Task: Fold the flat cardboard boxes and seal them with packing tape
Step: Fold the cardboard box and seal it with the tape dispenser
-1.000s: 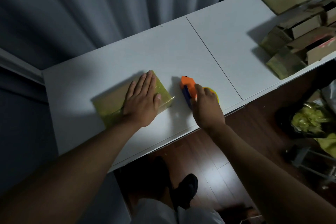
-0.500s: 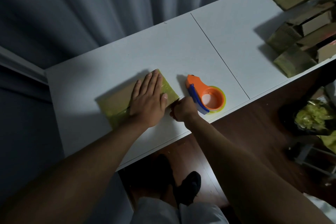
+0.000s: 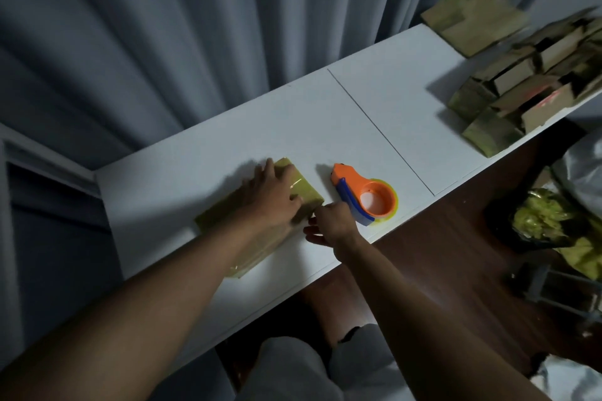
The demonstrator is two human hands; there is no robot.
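A small cardboard box point(image 3: 308, 197), shiny with yellowish tape, lies on the white table point(image 3: 293, 127) near its front edge. My left hand point(image 3: 270, 198) rests on top of it, palm down, with the fingers reaching the far edge. My right hand point(image 3: 329, 225) is at the box's near right corner, and its fingers touch the box's side. An orange and blue tape dispenser point(image 3: 365, 195) lies on the table just right of that hand, and neither hand holds it.
A heap of folded cardboard boxes point(image 3: 521, 91) fills the table's right end, with flat cardboard point(image 3: 472, 23) behind it. Grey curtains hang along the far side. A yellow-green bag point(image 3: 547, 218) lies on the dark wooden floor to the right.
My right hand let go of the tape dispenser, left it on the table and moved left to the box's corner. The box has turned under my left hand.
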